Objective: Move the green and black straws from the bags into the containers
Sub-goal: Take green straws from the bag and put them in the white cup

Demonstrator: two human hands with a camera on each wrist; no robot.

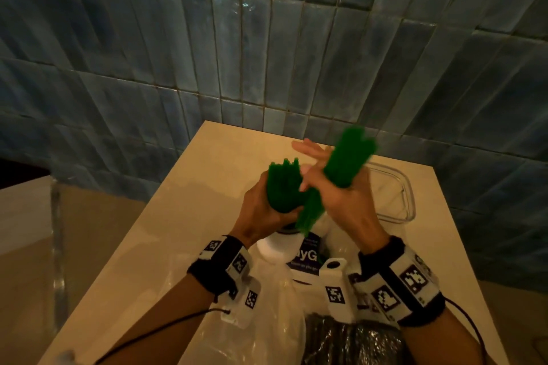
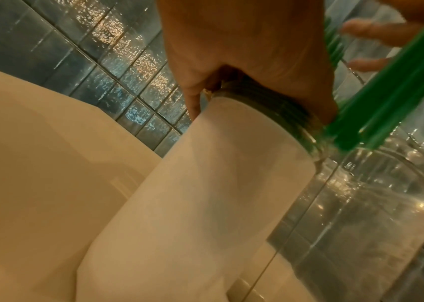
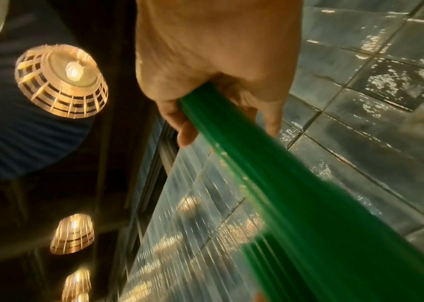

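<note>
In the head view my left hand [image 1: 265, 204] grips a bunch of green straws [image 1: 283, 187] standing upright in a white container [image 1: 277, 247]. Just to its right, my right hand [image 1: 335, 190] holds a second, blurred bunch of green straws [image 1: 348, 157], tilted, with its lower ends by the container's mouth. The left wrist view shows the left hand [image 2: 244, 61] over the white container [image 2: 218, 194] and green straws [image 2: 386, 96] coming in from the right. In the right wrist view the right hand [image 3: 218, 85] is curled round its green bunch [image 3: 296, 194]. A bag of black straws [image 1: 350, 341] lies at the near edge.
A clear plastic container [image 1: 397, 195] sits on the beige table [image 1: 189, 231] at the back right, behind my hands. A crumpled clear bag [image 1: 237, 326] and a purple-labelled pack [image 1: 307, 255] lie near me. Blue tiled wall [image 1: 267, 53] stands behind the table.
</note>
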